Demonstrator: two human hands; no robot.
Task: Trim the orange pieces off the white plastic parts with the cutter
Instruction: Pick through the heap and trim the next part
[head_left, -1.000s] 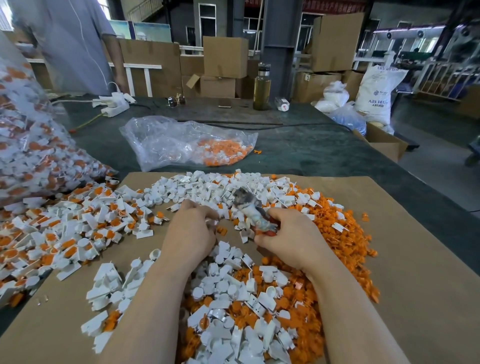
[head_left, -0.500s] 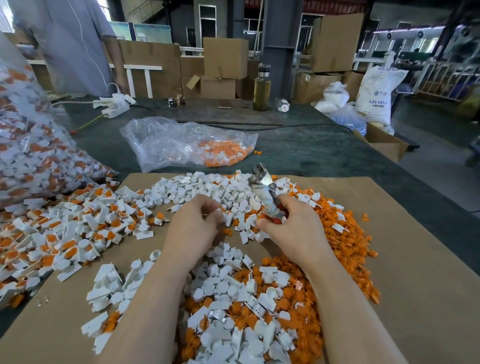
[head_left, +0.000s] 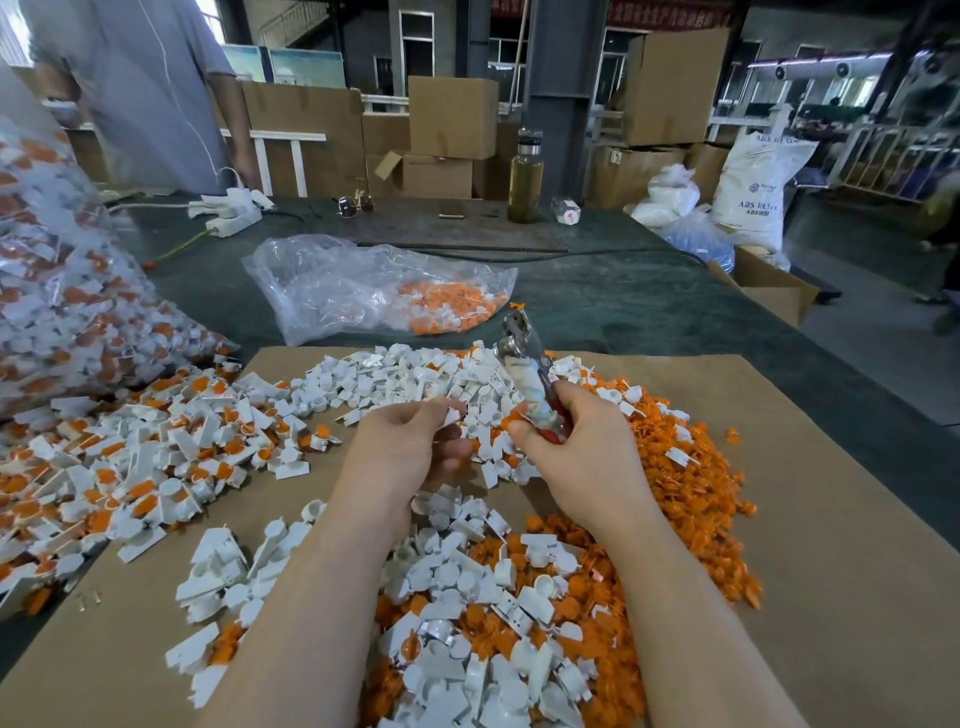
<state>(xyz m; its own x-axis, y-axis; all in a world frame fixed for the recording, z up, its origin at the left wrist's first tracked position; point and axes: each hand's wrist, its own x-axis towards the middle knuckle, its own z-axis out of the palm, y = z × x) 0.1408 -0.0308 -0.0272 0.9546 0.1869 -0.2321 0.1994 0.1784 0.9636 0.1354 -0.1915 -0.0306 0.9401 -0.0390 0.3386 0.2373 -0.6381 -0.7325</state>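
**Mei:** White plastic part (head_left: 451, 417) is pinched between the thumb and fingertips of the left hand (head_left: 410, 452), just above the loose heaps on the cardboard sheet (head_left: 810, 519). It looks very small and surely very light.

**Tom:** And the cutter (head_left: 530, 374)?

**Mei:** The right hand (head_left: 582, 457) has its fingers curled around the wrapped handle. The metal head points up and away, near the part but not touching it. Whether its blades are apart or together, the picture does not show.

**Tom:** How will the part handle?

**Mei:** Probably it is stiff moulded plastic, smooth, a little slippery. It should not bend, but it can jump away at the cut. It is better to hold it by the flat white tab, so the orange piece stays free for the blades. If this part has an orange piece now, it cannot be seen.

**Tom:** Where are the other parts?

**Mei:** Untrimmed white-and-orange parts (head_left: 130, 467) lie at the left, beside a full clear bag (head_left: 57, 291). Cut orange pieces (head_left: 691, 488) are piled at the right, and trimmed white parts (head_left: 467, 587) between the forearms. Much work remains, it seems.
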